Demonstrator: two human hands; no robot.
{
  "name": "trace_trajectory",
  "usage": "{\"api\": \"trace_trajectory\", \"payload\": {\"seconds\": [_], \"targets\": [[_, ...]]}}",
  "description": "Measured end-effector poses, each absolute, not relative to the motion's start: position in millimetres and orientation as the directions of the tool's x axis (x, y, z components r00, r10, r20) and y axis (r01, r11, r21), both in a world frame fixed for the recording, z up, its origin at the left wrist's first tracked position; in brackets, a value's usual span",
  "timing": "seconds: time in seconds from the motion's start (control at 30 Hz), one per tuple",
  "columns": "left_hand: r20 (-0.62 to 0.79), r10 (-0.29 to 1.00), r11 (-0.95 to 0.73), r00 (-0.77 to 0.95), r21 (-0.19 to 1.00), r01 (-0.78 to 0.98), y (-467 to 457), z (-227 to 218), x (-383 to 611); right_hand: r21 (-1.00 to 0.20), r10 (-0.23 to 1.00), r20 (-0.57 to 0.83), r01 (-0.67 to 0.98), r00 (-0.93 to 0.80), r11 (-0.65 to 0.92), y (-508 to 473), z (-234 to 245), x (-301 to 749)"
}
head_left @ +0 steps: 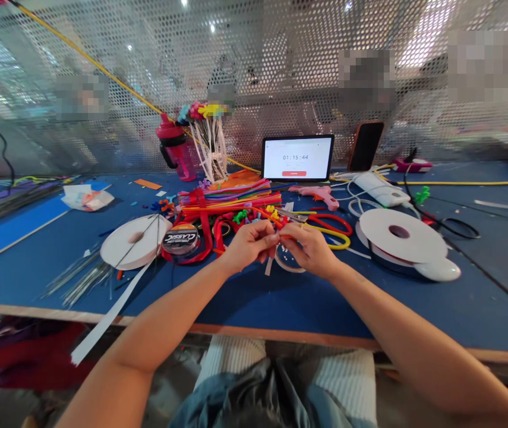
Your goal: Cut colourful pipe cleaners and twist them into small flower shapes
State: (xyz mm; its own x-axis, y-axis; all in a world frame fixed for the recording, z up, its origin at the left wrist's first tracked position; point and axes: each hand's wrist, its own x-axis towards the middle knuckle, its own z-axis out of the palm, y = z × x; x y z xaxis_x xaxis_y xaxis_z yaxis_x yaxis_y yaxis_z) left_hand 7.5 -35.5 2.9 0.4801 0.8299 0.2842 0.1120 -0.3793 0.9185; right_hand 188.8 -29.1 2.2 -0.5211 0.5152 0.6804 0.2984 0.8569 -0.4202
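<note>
- Pinched a thin orange-red fuzzy stem point(286, 236) between the drawn-together fingers of the left hand point(250, 245) and the right hand point(311, 248), above the middle of a blue-topped desk point(325, 309).
- Held the fingertips of both hands nearly touching; could not make out the part of the stem hidden behind the fingers.
- Hovered over a round clear dish point(290, 268) containing small white bits.
- Had scissors with red and yellow handles point(346, 241) just beside the right hand, and a bundle of many-coloured fuzzy stems point(236, 199) beyond the left.
- Had, farther left, a flat white spool point(117, 241) with white ribbon point(106, 327) trailing past the front edge, next to a round container labelled "CLASSIC" point(181, 242), near loose thin silvery wires point(87, 282).
- Had another broad white spool point(423, 241) on the right.
- Faced a black-framed tablet point(297, 163) reading 01:15:44, with a pink glue gun point(318, 194) in front.
- Had a white-stemmed bunch of colourful fuzzy flowers point(211, 145) beside a pink bottle with a black band point(186, 163), left of the tablet.
</note>
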Motion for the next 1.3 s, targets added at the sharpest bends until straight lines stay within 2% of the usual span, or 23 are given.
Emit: {"api": "trace_trajectory", "payload": {"seconds": [0.07, 0.1, 0.17, 0.23, 0.27, 0.33, 0.4, 0.43, 0.47, 0.53, 0.6, 0.67, 0.73, 0.77, 0.83, 0.9, 0.93, 1.0, 1.07, 1.1, 1.17, 1.23, 1.3], "targets": [[0.099, 0.795, -0.111, 0.598, 0.994, -0.017, -34, 5, 8, -0.149, 0.341, 0.735, 0.352, -0.586, 0.924, -29, 5, 193], [0.057, 0.766, -0.048, 0.641, 0.998, -0.031, -33, 5, 8, -0.068, 0.292, 0.723, 0.356, -0.626, 0.932, -29, 6, 195], [0.075, 0.77, -0.102, 0.633, 0.995, 0.006, -32, 6, 7, -0.073, 0.303, 0.698, 0.356, -0.649, 0.932, -27, 8, 198], [0.232, 0.822, -0.357, 0.521, 0.921, 0.153, -32, 5, 5, -0.303, 0.453, 0.67, 0.341, -0.588, 0.89, -26, 8, 198], [0.344, 0.812, -0.504, 0.471, 0.82, 0.271, -32, 4, 3, -0.464, 0.552, 0.626, 0.305, -0.552, 0.832, -25, 7, 197], [0.521, 0.712, -0.702, 0.471, 0.514, 0.493, -33, 1, 1, -0.741, 0.7, 0.451, 0.205, -0.553, 0.639, -23, 4, 194], [0.578, 0.614, -0.765, 0.538, 0.267, 0.587, -35, -2, 0, -0.874, 0.733, 0.3, 0.131, -0.611, 0.467, -23, 0, 190], [0.58, 0.595, -0.773, 0.556, 0.221, 0.595, -36, -3, -1, -0.894, 0.73, 0.27, 0.117, -0.628, 0.432, -23, -1, 188], [0.577, 0.6, -0.772, 0.555, 0.232, 0.592, -37, -4, -1, -0.891, 0.726, 0.269, 0.123, -0.634, 0.437, -24, -3, 186], [0.537, 0.681, -0.727, 0.497, 0.421, 0.542, -37, -2, 1, -0.811, 0.714, 0.353, 0.183, -0.604, 0.556, -25, -4, 186], [0.389, 0.806, -0.564, 0.446, 0.735, 0.377, -35, 1, 3, -0.61, 0.639, 0.52, 0.277, -0.567, 0.742, -25, -3, 188], [0.159, 0.843, -0.274, 0.514, 0.949, 0.156, -32, 4, 4, -0.329, 0.47, 0.665, 0.338, -0.581, 0.882, -24, -1, 192], [-0.003, 0.759, -0.028, 0.651, 0.999, 0.038, -28, 6, 3, -0.093, 0.315, 0.694, 0.353, -0.648, 0.931, -24, 1, 196], [-0.04, 0.714, 0.03, 0.699, 0.999, 0.027, -26, 7, 2, -0.033, 0.283, 0.68, 0.358, -0.676, 0.933, -24, 3, 197], [-0.03, 0.715, -0.009, 0.699, 0.999, 0.051, -25, 6, 0, -0.076, 0.33, 0.661, 0.377, -0.674, 0.923, -24, 5, 198], [0.107, 0.802, -0.248, 0.587, 0.955, 0.165, -25, 5, -1, -0.343, 0.491, 0.614, 0.352, -0.617, 0.871, -24, 5, 196], [0.219, 0.82, -0.404, 0.529, 0.876, 0.263, -26, 4, -2, -0.515, 0.583, 0.55, 0.306, -0.598, 0.801, -23, 4, 195], [0.42, 0.756, -0.645, 0.502, 0.606, 0.466, -30, 2, -2, -0.794, 0.701, 0.372, 0.182, -0.609, 0.58, -22, 1, 190], [0.499, 0.666, -0.742, 0.555, 0.366, 0.562, -33, 0, -1, -0.919, 0.725, 0.249, 0.081, -0.642, 0.387, -21, -3, 187], [0.511, 0.645, -0.756, 0.569, 0.314, 0.575, -35, 0, -1, -0.937, 0.728, 0.232, 0.053, -0.645, 0.346, -21, -6, 186], [0.515, 0.659, -0.746, 0.548, 0.354, 0.565, -36, 1, 0, -0.917, 0.738, 0.282, 0.055, -0.613, 0.396, -20, -8, 185], [0.462, 0.735, -0.676, 0.496, 0.554, 0.486, -35, 3, 1, -0.787, 0.713, 0.432, 0.156, -0.552, 0.597, -20, -7, 188], [0.298, 0.813, -0.487, 0.499, 0.818, 0.305, -33, 6, 1, -0.513, 0.585, 0.611, 0.297, -0.533, 0.805, -21, -3, 192]]}}
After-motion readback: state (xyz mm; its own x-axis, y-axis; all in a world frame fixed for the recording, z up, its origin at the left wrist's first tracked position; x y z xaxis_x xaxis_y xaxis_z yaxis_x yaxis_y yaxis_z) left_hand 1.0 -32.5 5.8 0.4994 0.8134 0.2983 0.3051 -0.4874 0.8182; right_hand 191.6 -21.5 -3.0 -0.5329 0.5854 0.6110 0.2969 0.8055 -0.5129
